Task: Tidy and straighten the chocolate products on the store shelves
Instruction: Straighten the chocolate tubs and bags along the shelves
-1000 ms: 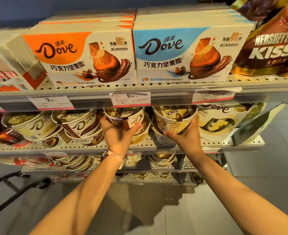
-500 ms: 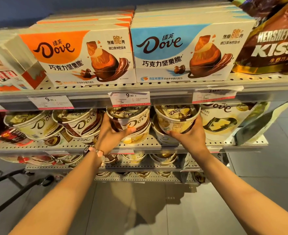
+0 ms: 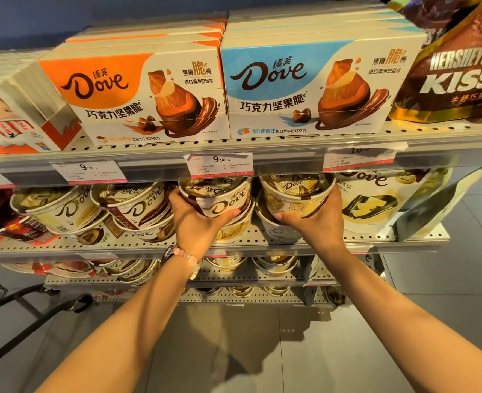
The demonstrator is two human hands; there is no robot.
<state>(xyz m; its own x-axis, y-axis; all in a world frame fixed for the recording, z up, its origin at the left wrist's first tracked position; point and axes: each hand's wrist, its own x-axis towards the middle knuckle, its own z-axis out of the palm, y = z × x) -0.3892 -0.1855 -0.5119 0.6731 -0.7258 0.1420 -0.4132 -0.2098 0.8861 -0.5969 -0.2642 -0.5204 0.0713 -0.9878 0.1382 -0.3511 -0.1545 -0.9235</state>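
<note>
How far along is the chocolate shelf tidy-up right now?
Done: the orange Dove boxes and blue Dove boxes on the top shelf sit squared, faces forward. In hand: the left hand grips a brown-banded cup and the right hand a gold cup, both atop stacks. Left: the two tilted cups further left lean sideways.

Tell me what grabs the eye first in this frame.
Two big Dove boxes fill the top shelf, the orange box on the left and the blue box on the right, with a Hershey's Kisses bag at far right. Below, on the middle shelf, the left hand and right hand each grip a top-stacked Dove cup: the left cup and right cup.
</note>
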